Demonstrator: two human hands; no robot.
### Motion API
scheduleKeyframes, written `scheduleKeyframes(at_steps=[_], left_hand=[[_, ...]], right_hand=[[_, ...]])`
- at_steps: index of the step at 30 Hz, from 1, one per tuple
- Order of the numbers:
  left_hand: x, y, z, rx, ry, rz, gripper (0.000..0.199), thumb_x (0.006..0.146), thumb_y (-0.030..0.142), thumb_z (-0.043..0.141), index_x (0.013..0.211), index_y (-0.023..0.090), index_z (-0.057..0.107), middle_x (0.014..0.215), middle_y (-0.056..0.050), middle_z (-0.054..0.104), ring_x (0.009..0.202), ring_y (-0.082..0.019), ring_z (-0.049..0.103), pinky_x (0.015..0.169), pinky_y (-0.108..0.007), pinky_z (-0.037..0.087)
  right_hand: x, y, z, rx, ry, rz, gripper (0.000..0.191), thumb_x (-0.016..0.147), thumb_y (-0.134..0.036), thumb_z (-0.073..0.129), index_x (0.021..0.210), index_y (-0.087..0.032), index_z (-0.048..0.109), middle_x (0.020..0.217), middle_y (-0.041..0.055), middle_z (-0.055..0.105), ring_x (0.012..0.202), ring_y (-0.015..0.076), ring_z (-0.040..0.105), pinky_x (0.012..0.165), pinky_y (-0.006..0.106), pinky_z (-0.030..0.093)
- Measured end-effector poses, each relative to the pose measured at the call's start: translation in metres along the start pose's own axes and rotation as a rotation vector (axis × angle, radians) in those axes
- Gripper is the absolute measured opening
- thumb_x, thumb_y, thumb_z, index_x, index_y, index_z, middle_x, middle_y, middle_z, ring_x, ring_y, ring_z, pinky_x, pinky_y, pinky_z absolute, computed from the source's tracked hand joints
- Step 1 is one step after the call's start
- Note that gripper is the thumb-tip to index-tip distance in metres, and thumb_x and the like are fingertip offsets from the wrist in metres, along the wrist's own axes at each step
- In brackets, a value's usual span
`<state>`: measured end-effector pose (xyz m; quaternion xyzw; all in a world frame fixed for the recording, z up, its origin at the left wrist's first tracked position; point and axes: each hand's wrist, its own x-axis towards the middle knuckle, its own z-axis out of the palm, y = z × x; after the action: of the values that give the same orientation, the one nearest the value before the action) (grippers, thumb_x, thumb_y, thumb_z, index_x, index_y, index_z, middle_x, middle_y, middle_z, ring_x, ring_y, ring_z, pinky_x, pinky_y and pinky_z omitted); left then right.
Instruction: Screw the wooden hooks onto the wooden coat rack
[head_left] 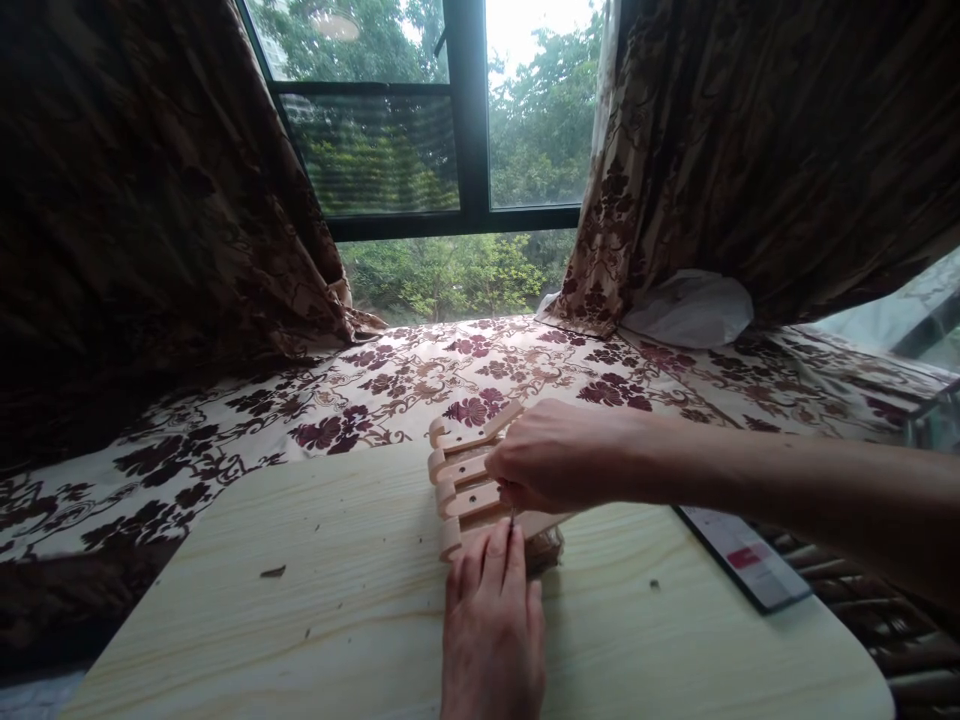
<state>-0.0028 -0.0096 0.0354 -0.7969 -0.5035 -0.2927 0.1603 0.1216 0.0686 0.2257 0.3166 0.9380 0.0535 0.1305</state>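
Observation:
A small slatted wooden piece (469,468) lies on the table, its pale slats rounded at the left end and marked with small dark holes or screw heads. My left hand (495,620) grips its near edge, fingers stretched over the wood, thumb hidden. Above the slats my right hand (544,455) is closed in a fist. A thin dark tip (512,518) shows between the two hands, but what the right fist holds is hidden. Some brown stringy fibre (546,550) sticks out under the piece, just right of my left fingers.
The pale wooden table (337,600) carries dark scraps (274,572) and crumbs. A phone-like flat screen (746,560) lies at its right edge, below my right forearm. Behind stretches a floral cloth (480,370) with a white plastic bag (690,310), before curtains (615,200) and a window (471,120).

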Motion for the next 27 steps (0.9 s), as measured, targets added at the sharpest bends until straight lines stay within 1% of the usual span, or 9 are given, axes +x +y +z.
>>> scheduleKeyframes(at_steps=[2, 4, 6, 10, 13, 16, 18, 22, 27], left_hand=[[0.0006, 0.001, 0.0004, -0.01, 0.021, -0.016, 0.036, 0.089, 0.023, 0.038, 0.117, 0.013, 0.058, 0.121, -0.005, 0.062, 0.11, -0.022, 0.053, 0.091, -0.034, 0.039], [0.0013, 0.0012, 0.0002, -0.014, 0.028, -0.017, 0.036, 0.089, 0.024, 0.037, 0.117, 0.013, 0.058, 0.121, -0.006, 0.062, 0.11, -0.022, 0.053, 0.092, -0.034, 0.039], [0.0015, 0.0005, -0.0003, -0.014, 0.025, -0.013, 0.036, 0.089, 0.024, 0.037, 0.117, 0.013, 0.058, 0.121, -0.005, 0.062, 0.11, -0.022, 0.053, 0.092, -0.034, 0.039], [0.0012, 0.0, 0.0004, -0.007, 0.01, 0.001, 0.036, 0.089, 0.024, 0.039, 0.119, 0.014, 0.057, 0.122, -0.004, 0.062, 0.11, -0.02, 0.053, 0.092, -0.033, 0.039], [0.001, 0.0027, 0.0032, -0.013, 0.042, -0.029, 0.037, 0.091, 0.024, 0.034, 0.116, 0.013, 0.059, 0.12, -0.005, 0.063, 0.11, -0.021, 0.052, 0.093, -0.033, 0.038], [0.0009, 0.0048, 0.0046, -0.015, 0.059, -0.044, 0.039, 0.092, 0.024, 0.031, 0.115, 0.012, 0.06, 0.119, -0.005, 0.063, 0.11, -0.021, 0.052, 0.093, -0.034, 0.037], [0.0008, 0.0039, 0.0036, -0.017, 0.048, -0.04, 0.038, 0.091, 0.024, 0.033, 0.116, 0.012, 0.059, 0.119, -0.006, 0.063, 0.11, -0.022, 0.052, 0.093, -0.034, 0.038], [0.0002, -0.0008, -0.0006, -0.012, -0.021, 0.006, 0.037, 0.089, 0.023, 0.039, 0.121, 0.013, 0.056, 0.124, -0.005, 0.061, 0.113, -0.021, 0.051, 0.093, -0.033, 0.039], [0.0005, -0.0012, -0.0017, -0.011, -0.019, 0.001, 0.037, 0.088, 0.023, 0.041, 0.121, 0.013, 0.055, 0.123, -0.005, 0.061, 0.112, -0.021, 0.052, 0.092, -0.034, 0.041]], right_hand=[[-0.0003, 0.0014, 0.0001, -0.004, 0.019, -0.02, 0.011, 0.081, -0.025, 0.06, 0.084, -0.017, 0.067, 0.072, 0.0032, 0.061, 0.052, 0.0101, 0.035, 0.047, 0.028, 0.021], [-0.0011, 0.0015, -0.0011, 0.005, 0.015, -0.054, 0.007, 0.08, -0.018, 0.06, 0.083, -0.017, 0.067, 0.071, 0.002, 0.06, 0.052, 0.0096, 0.036, 0.048, 0.028, 0.021], [-0.0021, 0.0002, -0.0029, 0.016, -0.012, -0.061, 0.011, 0.082, -0.015, 0.056, 0.079, -0.017, 0.066, 0.067, 0.0011, 0.057, 0.049, 0.0089, 0.032, 0.047, 0.028, 0.021], [-0.003, -0.0007, -0.0033, 0.005, -0.044, 0.006, 0.018, 0.085, -0.02, 0.052, 0.074, -0.016, 0.066, 0.06, 0.0005, 0.054, 0.047, 0.0092, 0.026, 0.046, 0.028, 0.021], [-0.0035, 0.001, -0.0029, -0.007, -0.009, -0.024, 0.009, 0.08, -0.018, 0.057, 0.079, -0.016, 0.066, 0.066, 0.001, 0.058, 0.049, 0.0096, 0.031, 0.047, 0.028, 0.022], [-0.0047, 0.0005, -0.0049, -0.002, 0.005, -0.082, 0.012, 0.077, -0.009, 0.056, 0.079, -0.016, 0.065, 0.073, 0.0016, 0.061, 0.052, 0.0092, 0.034, 0.049, 0.028, 0.024], [-0.0053, -0.0013, -0.0062, -0.011, -0.018, -0.061, 0.014, 0.078, -0.007, 0.054, 0.075, -0.015, 0.064, 0.068, 0.0014, 0.059, 0.05, 0.009, 0.033, 0.047, 0.028, 0.024], [-0.0052, -0.0036, -0.0056, -0.029, -0.037, 0.019, 0.016, 0.079, -0.012, 0.053, 0.066, -0.015, 0.061, 0.054, -0.0005, 0.05, 0.044, 0.0085, 0.027, 0.043, 0.028, 0.021], [-0.005, -0.0028, -0.0036, -0.023, 0.033, -0.041, 0.009, 0.077, -0.012, 0.056, 0.077, -0.016, 0.063, 0.062, 0.0005, 0.055, 0.047, 0.0092, 0.031, 0.044, 0.029, 0.02]])
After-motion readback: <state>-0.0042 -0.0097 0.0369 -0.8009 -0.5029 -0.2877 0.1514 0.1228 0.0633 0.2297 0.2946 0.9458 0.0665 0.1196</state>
